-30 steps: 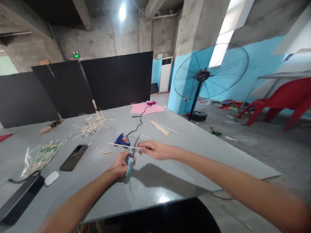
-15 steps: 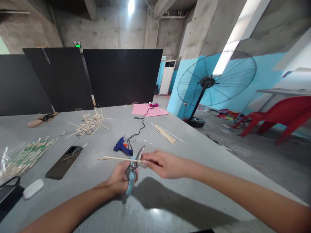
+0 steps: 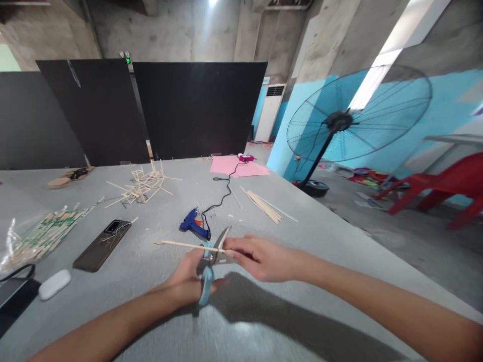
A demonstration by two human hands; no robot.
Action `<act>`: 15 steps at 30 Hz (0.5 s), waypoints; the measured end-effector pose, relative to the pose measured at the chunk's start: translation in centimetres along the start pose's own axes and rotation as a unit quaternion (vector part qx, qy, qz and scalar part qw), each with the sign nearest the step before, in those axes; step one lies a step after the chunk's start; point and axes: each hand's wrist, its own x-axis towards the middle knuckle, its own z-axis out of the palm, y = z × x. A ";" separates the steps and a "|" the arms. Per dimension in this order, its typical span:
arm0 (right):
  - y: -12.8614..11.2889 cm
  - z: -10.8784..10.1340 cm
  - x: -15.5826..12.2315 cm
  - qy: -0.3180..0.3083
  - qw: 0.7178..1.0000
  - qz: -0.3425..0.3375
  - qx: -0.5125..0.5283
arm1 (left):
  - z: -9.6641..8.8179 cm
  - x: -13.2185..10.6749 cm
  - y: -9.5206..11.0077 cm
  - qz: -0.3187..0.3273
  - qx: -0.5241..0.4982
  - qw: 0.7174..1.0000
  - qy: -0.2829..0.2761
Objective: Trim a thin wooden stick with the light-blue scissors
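Note:
My left hand [image 3: 188, 281] is closed round the light-blue handles of a pair of scissors [image 3: 212, 261], whose blades stand open and point up and to the right. My right hand [image 3: 260, 257] pinches one end of a thin wooden stick [image 3: 184, 245]. The stick lies level between the open blades and reaches out to the left. Both hands hover just above the grey table [image 3: 241, 327], near its front middle.
A blue glue gun [image 3: 193, 225] with a black cord lies just beyond the hands. Left are a phone [image 3: 101, 245], a white case [image 3: 55, 284] and bagged sticks [image 3: 41, 235]. Farther back sit a stick frame [image 3: 141, 185], loose sticks [image 3: 266, 207] and pink paper [image 3: 236, 167]. A standing fan [image 3: 350, 123] is right.
The view has shifted slightly, so the hands sit lower in frame. The stick has slid a little further right through the open blades. The grips of both hands are unchanged.

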 end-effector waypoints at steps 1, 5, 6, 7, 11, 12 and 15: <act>0.0 0.0 -0.1 0.004 1.000 0.002 0.000 | -0.1 -0.1 0.2 -0.009 -0.002 1.000 -0.006; -0.1 0.3 -0.2 0.008 1.000 0.001 0.001 | -0.4 -0.3 0.5 -0.035 -0.009 0.999 -0.026; -0.2 0.3 -0.2 0.006 1.000 -0.001 0.003 | -0.5 -0.3 0.6 -0.035 -0.005 0.999 -0.028; -0.2 0.4 -0.3 0.006 1.000 -0.002 0.003 | -0.6 -0.4 0.7 -0.032 -0.001 0.999 -0.031; -0.5 0.5 -0.3 0.004 1.000 0.002 -0.012 | -0.5 -0.3 0.7 -0.002 0.014 0.999 -0.041; -0.5 0.5 -0.3 0.004 1.000 0.003 -0.018 | -0.5 -0.3 0.5 0.009 0.022 0.999 -0.032; -0.5 0.5 -0.2 0.002 1.000 0.001 -0.026 | -0.1 0.0 -0.4 0.057 0.036 0.998 -0.004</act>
